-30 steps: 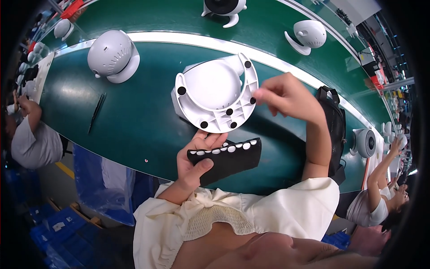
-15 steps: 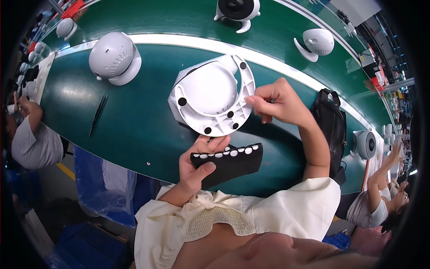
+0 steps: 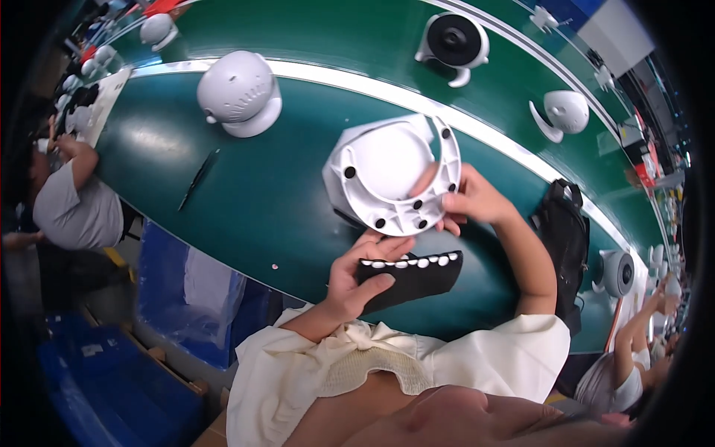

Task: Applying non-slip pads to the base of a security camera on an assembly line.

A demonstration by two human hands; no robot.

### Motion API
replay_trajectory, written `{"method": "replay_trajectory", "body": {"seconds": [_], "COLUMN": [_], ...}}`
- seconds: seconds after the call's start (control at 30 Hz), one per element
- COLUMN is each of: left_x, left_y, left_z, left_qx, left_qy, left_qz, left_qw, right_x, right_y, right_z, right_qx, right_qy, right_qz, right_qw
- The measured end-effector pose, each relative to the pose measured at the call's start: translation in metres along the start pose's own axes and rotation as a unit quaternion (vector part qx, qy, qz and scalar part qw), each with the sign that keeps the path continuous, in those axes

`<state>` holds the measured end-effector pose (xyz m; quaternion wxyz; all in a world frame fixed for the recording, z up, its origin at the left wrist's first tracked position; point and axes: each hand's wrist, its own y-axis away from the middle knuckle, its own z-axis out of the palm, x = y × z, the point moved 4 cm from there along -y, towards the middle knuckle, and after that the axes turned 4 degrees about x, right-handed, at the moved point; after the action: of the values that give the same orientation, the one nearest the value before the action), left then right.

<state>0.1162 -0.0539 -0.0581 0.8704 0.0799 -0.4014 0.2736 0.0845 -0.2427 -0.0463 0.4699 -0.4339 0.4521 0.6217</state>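
Fingers (image 3: 439, 212) of right hand (image 3: 469, 201) pinch white plastic housing (image 3: 391, 175) rim—light, stiff; left hand (image 3: 357, 279) clasps black pad strip (image 3: 413, 276).

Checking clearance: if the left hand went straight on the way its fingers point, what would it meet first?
Probably the white base: the left hand, holding the black strip, points up at its lower rim, though depth is unclear.

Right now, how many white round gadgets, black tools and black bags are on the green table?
White round gadgets standing on the table: 4 (dome one, black-faced one, small one, far-left one)
White round base held in the right hand: 1
Black tool: 1
Black bag: 1
Total: 7
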Motion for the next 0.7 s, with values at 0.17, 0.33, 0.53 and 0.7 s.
{"method": "replay_trajectory", "body": {"seconds": [0.17, 0.33, 0.53, 0.7], "left_x": [0.011, 0.014, 0.009, 0.006], "left_y": [0.005, 0.004, 0.004, 0.003], "left_z": [0.000, 0.008, 0.010, 0.004], "left_qx": [-0.049, -0.080, -0.026, -0.021], "left_qy": [-0.094, -0.140, -0.193, -0.186], "left_qz": [-0.002, 0.059, 0.012, -0.002], "left_qw": [0.994, 0.985, 0.981, 0.982], "right_x": [-0.040, -0.087, -0.062, -0.005], "right_y": [-0.002, -0.025, -0.105, -0.161], "right_z": [0.026, 0.019, -0.067, -0.136], "right_qx": [0.106, 0.181, 0.325, 0.327], "right_qy": [0.095, 0.388, 0.713, 0.770], "right_qz": [-0.048, -0.320, -0.344, -0.204], "right_qw": [0.989, 0.845, 0.518, 0.508]}}
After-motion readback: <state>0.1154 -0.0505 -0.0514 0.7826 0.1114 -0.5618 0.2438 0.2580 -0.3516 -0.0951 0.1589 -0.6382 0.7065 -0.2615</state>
